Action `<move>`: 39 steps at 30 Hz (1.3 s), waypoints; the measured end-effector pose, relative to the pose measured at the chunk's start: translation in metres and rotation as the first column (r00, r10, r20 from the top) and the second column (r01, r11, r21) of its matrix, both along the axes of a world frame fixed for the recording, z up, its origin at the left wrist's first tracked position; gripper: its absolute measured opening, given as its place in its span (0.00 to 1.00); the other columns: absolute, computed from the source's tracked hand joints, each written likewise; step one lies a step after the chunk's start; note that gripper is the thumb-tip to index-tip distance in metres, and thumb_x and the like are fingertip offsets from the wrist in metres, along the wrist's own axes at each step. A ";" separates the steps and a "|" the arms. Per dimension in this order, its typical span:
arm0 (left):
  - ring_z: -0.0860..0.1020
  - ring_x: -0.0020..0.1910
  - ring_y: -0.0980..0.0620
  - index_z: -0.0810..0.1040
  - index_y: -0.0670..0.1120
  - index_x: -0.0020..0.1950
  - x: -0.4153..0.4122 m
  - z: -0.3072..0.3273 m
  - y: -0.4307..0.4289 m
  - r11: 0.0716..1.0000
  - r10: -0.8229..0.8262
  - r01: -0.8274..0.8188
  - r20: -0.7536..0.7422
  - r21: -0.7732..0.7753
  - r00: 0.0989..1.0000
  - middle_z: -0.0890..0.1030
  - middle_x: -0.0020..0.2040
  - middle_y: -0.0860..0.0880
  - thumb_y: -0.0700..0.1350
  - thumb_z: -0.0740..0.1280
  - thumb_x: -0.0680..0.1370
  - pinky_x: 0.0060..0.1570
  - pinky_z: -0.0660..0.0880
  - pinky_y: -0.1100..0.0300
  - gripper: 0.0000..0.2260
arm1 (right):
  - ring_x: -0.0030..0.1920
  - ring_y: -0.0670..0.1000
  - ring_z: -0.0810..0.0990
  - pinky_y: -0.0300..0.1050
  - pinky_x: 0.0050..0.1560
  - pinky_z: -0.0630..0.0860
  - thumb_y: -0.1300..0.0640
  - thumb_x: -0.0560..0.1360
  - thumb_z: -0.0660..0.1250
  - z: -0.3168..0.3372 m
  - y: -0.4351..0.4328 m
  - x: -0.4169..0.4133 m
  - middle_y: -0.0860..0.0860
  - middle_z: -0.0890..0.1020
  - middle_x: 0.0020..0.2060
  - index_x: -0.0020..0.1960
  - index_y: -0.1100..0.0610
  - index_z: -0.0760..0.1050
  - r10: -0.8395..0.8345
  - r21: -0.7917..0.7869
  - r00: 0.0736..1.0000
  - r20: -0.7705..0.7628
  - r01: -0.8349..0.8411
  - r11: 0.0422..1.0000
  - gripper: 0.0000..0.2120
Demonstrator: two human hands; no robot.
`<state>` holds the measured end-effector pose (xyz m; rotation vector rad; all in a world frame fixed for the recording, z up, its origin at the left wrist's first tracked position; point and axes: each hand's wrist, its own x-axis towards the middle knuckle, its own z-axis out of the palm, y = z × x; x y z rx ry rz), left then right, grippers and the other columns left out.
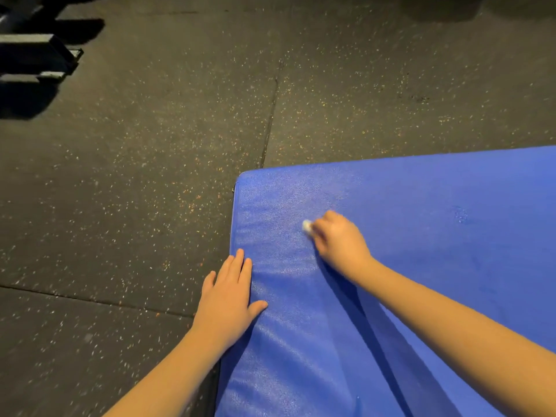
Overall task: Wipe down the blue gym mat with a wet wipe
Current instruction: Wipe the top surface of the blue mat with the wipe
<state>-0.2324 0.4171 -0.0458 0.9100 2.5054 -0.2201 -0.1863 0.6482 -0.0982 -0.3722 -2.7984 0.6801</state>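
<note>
Keep the flat, open left hand (227, 299) pinning the padded blue gym mat (421, 236) edge while the right hand (338, 242), pinching a small white wet wipe (307, 226), presses through overlapping strokes ahead of it.

I see a blue mat with a small white wipe on it.
The blue gym mat (421, 236) lies flat, its surface pebbled and faintly shiny, and its rounded corner is just ahead of my left hand (228, 299), which rests flat across its side edge. The wet wipe (306, 226) is a bunched white wad pinched at the fingertips of my right hand (340, 245), touching the mat.
</note>
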 end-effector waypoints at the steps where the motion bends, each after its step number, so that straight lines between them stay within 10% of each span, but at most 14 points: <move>1: 0.42 0.78 0.50 0.41 0.47 0.79 0.000 0.000 -0.001 1.000 -0.007 0.007 -0.006 0.002 1.000 0.38 0.79 0.49 0.64 0.55 0.79 0.75 0.48 0.50 0.38 | 0.28 0.58 0.70 0.44 0.23 0.64 0.56 0.75 0.66 0.000 -0.006 0.010 0.56 0.70 0.30 0.34 0.61 0.71 0.124 0.031 0.992 0.019 -0.124 0.992 0.14; 7: 0.43 0.78 0.49 0.42 0.46 0.79 0.000 -0.004 -0.003 0.999 -0.034 0.034 -0.042 -0.005 0.999 0.40 0.79 0.48 0.64 0.54 0.80 0.75 0.49 0.49 0.37 | 0.35 0.59 0.71 0.48 0.25 0.69 0.57 0.76 0.68 -0.001 0.034 -0.001 0.59 0.72 0.35 0.31 0.65 0.71 -0.286 0.027 0.951 -0.119 0.291 0.956 0.18; 12: 0.63 0.74 0.43 0.63 0.40 0.75 0.007 -0.006 -0.003 0.996 -0.055 0.062 -0.119 0.063 0.991 0.62 0.76 0.42 0.60 0.69 0.74 0.69 0.64 0.44 0.37 | 0.34 0.58 0.71 0.46 0.28 0.69 0.54 0.77 0.62 0.001 -0.001 0.026 0.56 0.72 0.34 0.37 0.64 0.74 0.321 0.024 0.946 0.041 -0.322 0.947 0.15; 17: 0.79 0.59 0.40 0.80 0.38 0.60 0.020 -0.021 -0.008 0.977 -0.108 0.145 -0.223 0.158 0.969 0.79 0.61 0.40 0.56 0.78 0.65 0.52 0.77 0.43 0.30 | 0.34 0.61 0.72 0.48 0.30 0.69 0.60 0.76 0.66 0.000 0.022 0.001 0.60 0.71 0.35 0.33 0.68 0.72 -0.157 -0.034 0.986 -0.048 0.155 0.987 0.15; 23: 0.76 0.64 0.41 0.79 0.39 0.63 0.025 -0.027 -0.016 0.982 -0.145 0.165 -0.199 0.089 0.969 0.76 0.66 0.40 0.63 0.55 0.71 0.52 0.78 0.43 0.34 | 0.33 0.57 0.73 0.46 0.29 0.70 0.56 0.76 0.65 0.008 -0.005 0.023 0.57 0.74 0.35 0.36 0.63 0.76 0.433 -0.020 0.899 0.069 -0.433 0.901 0.13; 29: 0.75 0.65 0.40 0.77 0.39 0.65 0.026 -0.029 -0.014 0.982 -0.161 0.176 -0.184 0.070 0.970 0.75 0.67 0.39 0.63 0.76 0.65 0.53 0.78 0.43 0.37 | 0.39 0.63 0.75 0.55 0.36 0.73 0.60 0.76 0.66 0.006 0.015 -0.023 0.62 0.76 0.38 0.42 0.66 0.75 -0.213 -0.056 0.976 0.042 0.215 0.975 0.09; 35: 0.76 0.63 0.40 0.78 0.38 0.63 0.024 -0.030 -0.015 0.982 -0.156 0.173 -0.188 0.073 0.970 0.76 0.66 0.39 0.63 0.53 0.72 0.51 0.79 0.42 0.35 | 0.32 0.58 0.71 0.46 0.29 0.67 0.61 0.75 0.67 0.015 -0.020 -0.005 0.57 0.72 0.33 0.39 0.63 0.76 0.467 -0.015 0.881 0.079 -0.468 0.884 0.07; 39: 0.77 0.62 0.41 0.79 0.40 0.63 0.025 -0.031 -0.018 0.968 -0.195 0.228 -0.254 0.105 0.947 0.77 0.65 0.41 0.63 0.69 0.70 0.53 0.77 0.42 0.32 | 0.32 0.61 0.73 0.47 0.28 0.66 0.64 0.73 0.69 0.002 0.010 -0.025 0.59 0.71 0.31 0.32 0.67 0.73 -0.010 -0.042 1.000 0.008 0.011 0.999 0.12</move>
